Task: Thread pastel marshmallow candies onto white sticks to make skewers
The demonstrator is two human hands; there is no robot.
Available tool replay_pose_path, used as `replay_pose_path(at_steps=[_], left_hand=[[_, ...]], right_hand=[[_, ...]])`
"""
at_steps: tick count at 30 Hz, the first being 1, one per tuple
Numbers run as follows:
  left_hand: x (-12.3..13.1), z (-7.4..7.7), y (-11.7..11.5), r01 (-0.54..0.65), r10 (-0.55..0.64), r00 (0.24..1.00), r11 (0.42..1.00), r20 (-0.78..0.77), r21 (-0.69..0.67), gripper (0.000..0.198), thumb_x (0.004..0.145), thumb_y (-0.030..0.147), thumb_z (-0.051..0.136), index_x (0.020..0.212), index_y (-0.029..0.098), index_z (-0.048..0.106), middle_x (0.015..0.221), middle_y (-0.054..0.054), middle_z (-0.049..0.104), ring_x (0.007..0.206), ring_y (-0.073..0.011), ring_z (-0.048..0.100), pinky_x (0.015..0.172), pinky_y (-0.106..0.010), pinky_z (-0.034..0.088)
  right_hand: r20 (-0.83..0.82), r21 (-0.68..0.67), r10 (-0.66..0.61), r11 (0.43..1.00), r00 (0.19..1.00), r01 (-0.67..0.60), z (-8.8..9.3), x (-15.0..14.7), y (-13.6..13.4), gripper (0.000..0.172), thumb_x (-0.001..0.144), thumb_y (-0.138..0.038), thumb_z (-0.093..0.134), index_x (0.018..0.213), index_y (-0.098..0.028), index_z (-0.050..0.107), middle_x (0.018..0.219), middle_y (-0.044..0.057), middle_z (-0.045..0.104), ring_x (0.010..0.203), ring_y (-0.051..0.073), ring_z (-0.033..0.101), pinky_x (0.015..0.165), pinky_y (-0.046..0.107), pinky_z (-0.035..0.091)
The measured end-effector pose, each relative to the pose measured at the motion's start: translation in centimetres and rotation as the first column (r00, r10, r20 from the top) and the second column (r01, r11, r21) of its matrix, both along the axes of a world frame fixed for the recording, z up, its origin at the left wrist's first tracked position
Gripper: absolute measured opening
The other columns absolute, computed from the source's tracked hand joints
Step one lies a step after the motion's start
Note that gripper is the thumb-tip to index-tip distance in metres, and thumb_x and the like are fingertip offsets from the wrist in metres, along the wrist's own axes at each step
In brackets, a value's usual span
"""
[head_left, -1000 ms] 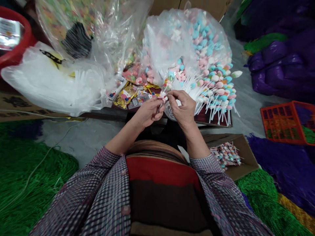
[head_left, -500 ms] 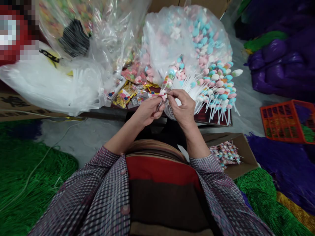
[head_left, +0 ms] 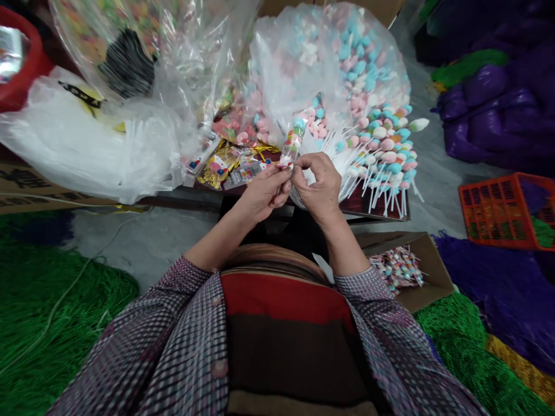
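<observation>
Slim clear cellophane sleeve of pastel candies (head_left: 293, 140): upright, leaning slightly right, held aloft by its lower end, just before the big clear plastic bag of pink-and-blue lollipops (head_left: 303, 63).

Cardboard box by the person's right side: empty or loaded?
Partly loaded: the cardboard box holds a heap of wrapped candy sticks; the rest of its floor shows bare.

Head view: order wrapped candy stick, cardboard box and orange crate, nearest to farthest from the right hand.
1. The wrapped candy stick, held by the right hand.
2. The cardboard box, lower right.
3. The orange crate, far right.
</observation>
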State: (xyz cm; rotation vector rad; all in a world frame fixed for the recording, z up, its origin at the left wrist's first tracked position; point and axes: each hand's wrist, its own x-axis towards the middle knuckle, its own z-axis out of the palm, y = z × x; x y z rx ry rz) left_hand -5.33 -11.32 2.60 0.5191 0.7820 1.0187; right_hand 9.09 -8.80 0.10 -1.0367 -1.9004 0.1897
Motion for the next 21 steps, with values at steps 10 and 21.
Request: replay_pose_path(at_steps=[10, 21], left_hand=[[1.5, -0.7, -0.2, -0.193, 0.189, 0.979, 0.980, -0.073, -0.056, 0.026, 0.104, 0.014, 0.050, 0.081, 0.021, 0.043, 0.049, 0.014, 0.036, 0.033, -0.0009, 0.023, 0.037, -0.015, 0.015], [1.1, -0.9, 0.9, -0.188, 0.202, 0.955, 0.979, -0.219, 0.083, 0.012, 0.103, 0.017, 0.055, 0.090, 0.020, 0.056, 0.051, 0.013, 0.032, 0.037, -0.0025, 0.025, 0.038, -0.017, 0.014]], right_hand=[[0.070, 0.105, 0.009, 0.994, 0.997, -0.016, -1.7, -0.2, -0.2, 0.012, 0.097, -0.019, 0.053, 0.089, -0.023, 0.062, 0.088, 0.005, 0.071, 0.089, 0.019, 0.067, 0.085, 0.037, 0.053], [-0.071, -0.090, 0.039, 0.995, 0.997, -0.045, 0.7, 1.3, -0.5, 0.025, 0.103, -0.040, 0.057, 0.118, -0.025, 0.069, 0.109, 0.005, 0.073, 0.097, 0.018, 0.070, 0.092, 0.040, 0.060]])
